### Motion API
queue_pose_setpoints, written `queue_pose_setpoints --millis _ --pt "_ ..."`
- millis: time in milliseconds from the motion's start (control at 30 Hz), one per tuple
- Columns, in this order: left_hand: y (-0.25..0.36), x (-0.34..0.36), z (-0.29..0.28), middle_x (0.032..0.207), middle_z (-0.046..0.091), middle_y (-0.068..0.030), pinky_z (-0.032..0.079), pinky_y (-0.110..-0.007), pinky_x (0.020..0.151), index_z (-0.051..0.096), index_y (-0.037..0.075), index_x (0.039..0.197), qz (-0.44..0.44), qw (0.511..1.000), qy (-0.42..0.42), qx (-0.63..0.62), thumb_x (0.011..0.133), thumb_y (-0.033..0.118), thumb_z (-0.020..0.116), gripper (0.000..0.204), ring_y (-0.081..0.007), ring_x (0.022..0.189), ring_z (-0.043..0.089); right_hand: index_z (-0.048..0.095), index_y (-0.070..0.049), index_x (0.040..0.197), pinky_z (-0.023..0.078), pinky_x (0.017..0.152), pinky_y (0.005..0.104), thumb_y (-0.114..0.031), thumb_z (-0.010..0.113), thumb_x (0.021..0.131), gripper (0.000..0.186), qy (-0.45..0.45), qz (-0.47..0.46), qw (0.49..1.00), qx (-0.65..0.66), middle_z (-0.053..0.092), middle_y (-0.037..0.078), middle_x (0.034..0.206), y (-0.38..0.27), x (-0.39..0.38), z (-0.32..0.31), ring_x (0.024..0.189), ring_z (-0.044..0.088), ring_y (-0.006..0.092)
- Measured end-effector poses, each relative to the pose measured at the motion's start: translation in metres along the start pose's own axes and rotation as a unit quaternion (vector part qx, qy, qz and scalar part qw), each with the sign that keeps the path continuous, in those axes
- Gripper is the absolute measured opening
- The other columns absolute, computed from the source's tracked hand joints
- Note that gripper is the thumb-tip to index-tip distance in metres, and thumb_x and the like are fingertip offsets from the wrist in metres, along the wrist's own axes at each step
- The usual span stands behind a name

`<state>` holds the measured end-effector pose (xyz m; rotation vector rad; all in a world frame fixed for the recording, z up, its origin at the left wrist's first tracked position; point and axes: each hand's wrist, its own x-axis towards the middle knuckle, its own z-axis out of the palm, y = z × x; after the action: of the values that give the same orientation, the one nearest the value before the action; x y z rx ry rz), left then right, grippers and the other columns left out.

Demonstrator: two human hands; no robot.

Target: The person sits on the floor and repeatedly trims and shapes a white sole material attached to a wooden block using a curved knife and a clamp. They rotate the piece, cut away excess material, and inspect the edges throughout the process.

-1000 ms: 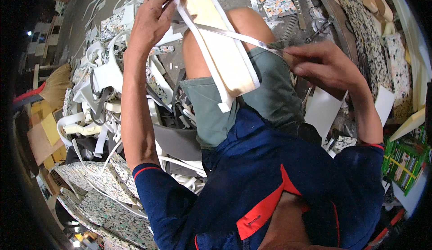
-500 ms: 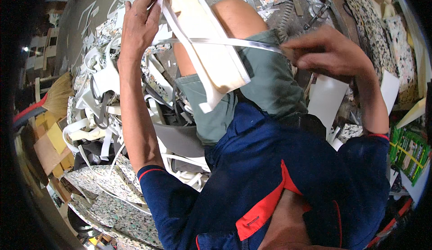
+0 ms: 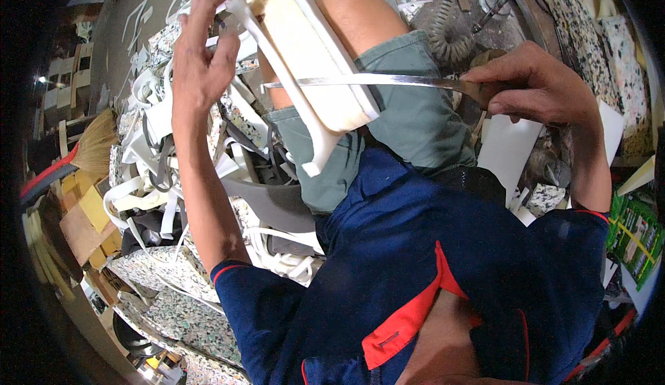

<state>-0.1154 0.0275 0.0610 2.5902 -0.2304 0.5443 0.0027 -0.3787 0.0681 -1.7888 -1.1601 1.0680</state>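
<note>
A long cream foam pad with a white edge lies slanted across my thighs. A loose white strip runs along its left side, curled at the lower end. At the upper left, my left hand touches the strip's top end with its fingertips, thumb spread apart from them. My right hand is closed on the handle of a long steel knife, whose flat blade lies crosswise over the pad and strip.
White offcuts and speckled foam pieces heap at the left, beside a straw broom. At upper right are a coiled hose and a speckled foam slab. A green package sits at far right.
The knife has moved down along the pad and lies more level. My left hand has shifted up and left, its thumb coming away from the strip. The pad has shifted slightly left.
</note>
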Motion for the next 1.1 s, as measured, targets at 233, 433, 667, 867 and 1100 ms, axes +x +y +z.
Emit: queue_pose_setpoints --millis 233,433,667,867,1100 --pt "0.058 -0.026 -0.012 0.147 0.053 -0.0016 0.015 -0.064 0.119 0.071 0.016 0.115 0.070 0.966 -0.164 0.188 0.082 -0.009 0.055 0.045 -0.0290 0.146 0.034 0.062 0.001 0.129 0.049 0.050 0.0264 -0.007 0.072 0.086 0.044 -0.015 -0.113 0.992 -0.046 0.066 0.008 0.073 0.012 0.017 0.005 0.057 0.061 0.0115" --pt "0.049 -0.028 -0.014 0.138 0.061 0.0004 0.019 -0.060 0.120 0.071 0.014 0.110 0.059 0.970 -0.185 0.147 0.085 0.003 0.066 0.028 -0.0284 0.142 0.041 0.064 0.002 0.126 0.050 0.055 0.0285 -0.011 0.073 0.086 0.043 -0.021 -0.123 0.989 -0.075 0.066 0.008 0.073 0.016 0.015 0.003 0.060 0.063 0.0133" --pt "0.060 -0.031 -0.020 0.145 0.055 -0.0001 0.014 -0.063 0.120 0.069 0.015 0.114 0.057 0.963 -0.207 0.162 0.081 -0.001 0.067 0.036 -0.0309 0.145 0.036 0.066 0.003 0.122 0.052 0.058 0.0316 -0.012 0.074 0.083 0.043 -0.031 -0.074 0.995 -0.055 0.067 0.010 0.073 0.027 -0.006 -0.002 0.061 0.064 0.0153" --pt "0.057 -0.037 -0.014 0.149 0.051 0.0000 0.014 -0.064 0.120 0.068 0.013 0.108 0.072 0.959 -0.208 0.179 0.078 -0.001 0.070 0.032 -0.0327 0.146 0.033 0.067 0.001 0.122 0.051 0.055 0.0308 -0.013 0.077 0.080 0.046 -0.011 -0.141 0.986 -0.088 0.067 0.010 0.072 0.026 0.014 0.007 0.060 0.064 0.0158" --pt "0.064 -0.037 -0.014 0.152 0.048 -0.0014 0.009 -0.056 0.122 0.066 0.012 0.100 0.060 0.959 -0.208 0.183 0.083 0.001 0.066 0.020 -0.0312 0.149 0.029 0.070 -0.002 0.118 0.053 0.063 0.0337 -0.008 0.077 0.079 0.040 -0.023 -0.075 0.987 -0.143 0.071 0.012 0.079 0.032 -0.015 -0.006 0.069 0.068 0.0187"
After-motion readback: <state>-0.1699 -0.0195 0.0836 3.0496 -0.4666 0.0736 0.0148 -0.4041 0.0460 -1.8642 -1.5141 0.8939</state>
